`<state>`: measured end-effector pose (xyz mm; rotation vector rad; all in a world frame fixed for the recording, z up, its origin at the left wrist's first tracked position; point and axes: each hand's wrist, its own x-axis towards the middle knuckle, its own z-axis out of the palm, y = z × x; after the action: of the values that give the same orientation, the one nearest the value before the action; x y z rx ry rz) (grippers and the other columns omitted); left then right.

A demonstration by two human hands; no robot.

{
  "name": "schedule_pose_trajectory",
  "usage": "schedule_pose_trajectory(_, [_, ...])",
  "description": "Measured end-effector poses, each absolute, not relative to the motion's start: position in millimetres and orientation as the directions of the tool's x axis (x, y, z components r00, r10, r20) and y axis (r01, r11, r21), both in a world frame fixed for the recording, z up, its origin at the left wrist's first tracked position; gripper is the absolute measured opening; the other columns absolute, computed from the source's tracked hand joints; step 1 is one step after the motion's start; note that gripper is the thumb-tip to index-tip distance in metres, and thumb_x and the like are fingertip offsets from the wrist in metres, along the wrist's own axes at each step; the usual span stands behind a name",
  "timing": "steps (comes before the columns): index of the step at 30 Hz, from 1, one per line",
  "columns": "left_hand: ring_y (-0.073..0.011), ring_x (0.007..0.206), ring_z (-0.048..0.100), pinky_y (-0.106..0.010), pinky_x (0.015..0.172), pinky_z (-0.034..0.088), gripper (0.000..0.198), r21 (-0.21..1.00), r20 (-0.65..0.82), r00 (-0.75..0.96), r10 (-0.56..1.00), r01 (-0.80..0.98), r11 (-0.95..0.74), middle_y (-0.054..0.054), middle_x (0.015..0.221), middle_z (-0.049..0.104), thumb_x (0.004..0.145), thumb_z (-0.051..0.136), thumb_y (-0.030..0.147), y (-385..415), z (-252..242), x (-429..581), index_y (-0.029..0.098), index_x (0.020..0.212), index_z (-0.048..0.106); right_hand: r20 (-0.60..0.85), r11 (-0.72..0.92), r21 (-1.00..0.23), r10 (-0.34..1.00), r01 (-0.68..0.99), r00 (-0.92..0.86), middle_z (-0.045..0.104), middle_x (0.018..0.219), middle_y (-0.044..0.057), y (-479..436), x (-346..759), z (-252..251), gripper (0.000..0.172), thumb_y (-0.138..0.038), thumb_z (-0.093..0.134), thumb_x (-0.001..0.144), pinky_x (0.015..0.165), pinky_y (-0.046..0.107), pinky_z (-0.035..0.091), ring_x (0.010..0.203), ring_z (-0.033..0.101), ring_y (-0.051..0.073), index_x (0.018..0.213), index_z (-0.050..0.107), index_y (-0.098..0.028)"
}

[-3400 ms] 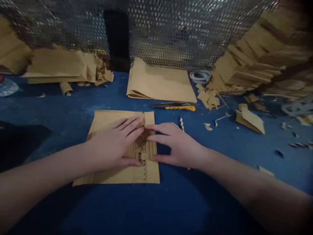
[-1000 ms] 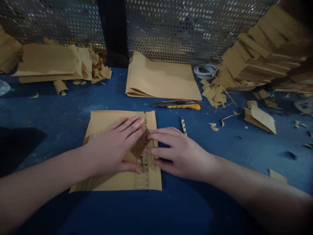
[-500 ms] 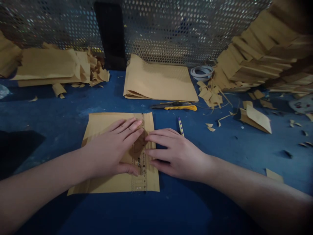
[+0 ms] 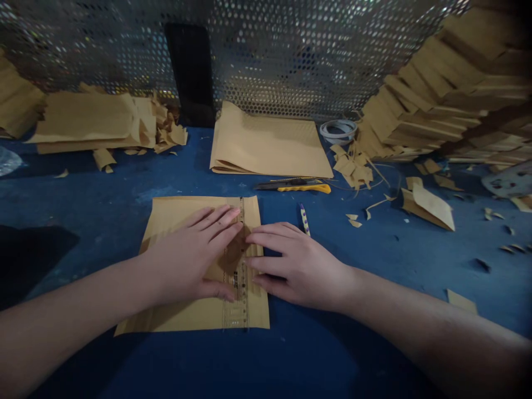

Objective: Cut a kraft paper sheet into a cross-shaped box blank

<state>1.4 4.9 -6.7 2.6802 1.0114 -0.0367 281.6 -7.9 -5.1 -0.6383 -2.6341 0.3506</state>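
A brown paper sheet (image 4: 174, 221) lies flat on the blue table (image 4: 124, 177) in front of me. A clear plastic ruler (image 4: 236, 310) lies along its right side, running away from me. My left hand (image 4: 187, 257) rests flat on the sheet with fingers stretched out, fingertips and thumb touching the ruler. My right hand (image 4: 297, 263) lies flat at the sheet's right edge, fingers extended onto the ruler and the paper strip beside it. Neither hand grips anything.
A striped pencil (image 4: 305, 219) lies just right of the sheet. A yellow utility knife (image 4: 297, 187) lies beyond it, before a stack of folded brown paper (image 4: 270, 147). Tape roll (image 4: 338, 131), paper scraps and piles stand at back left and right, against a perforated metal wall.
Both hands stay pressed on the sheet and ruler. The right fingers have slid slightly further onto the paper's right edge. The view has shifted a little.
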Motion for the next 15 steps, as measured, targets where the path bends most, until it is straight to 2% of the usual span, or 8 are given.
schedule_pose_trajectory(5, [-0.0447, 0.172, 0.021, -0.060, 0.140, 0.023, 0.132, 0.246, -0.143, 0.753, 0.643, 0.656, -0.714, -0.017, 0.183, 0.018, 0.085, 0.036, 0.108, 5.0, -4.3, 2.3, 0.007, 0.171, 0.040, 0.329, 0.865, -0.331, 0.481, 0.378, -0.813, 0.079, 0.132, 0.017, -7.4, 280.7, -4.1, 0.016, -0.022, 0.067, 0.105, 0.105, 0.053, 0.063, 0.130, 0.074, 0.033, 0.107, 0.083, -0.020])
schedule_pose_trajectory(15, [-0.0415, 0.174, 0.015, -0.058, 0.143, 0.016, 0.134, 0.260, -0.168, 0.750, 0.640, 0.660, -0.705, -0.016, 0.185, 0.013, 0.085, 0.031, 0.109, 4.8, -6.3, 1.8, 0.009, 0.174, 0.034, 0.340, 0.867, -0.330, 0.479, 0.374, -0.809, 0.079, 0.131, 0.019, -5.9, 280.3, -5.7, 0.016, -0.021, 0.068, 0.105, 0.103, 0.056, 0.064, 0.129, 0.074, 0.037, 0.105, 0.084, -0.019])
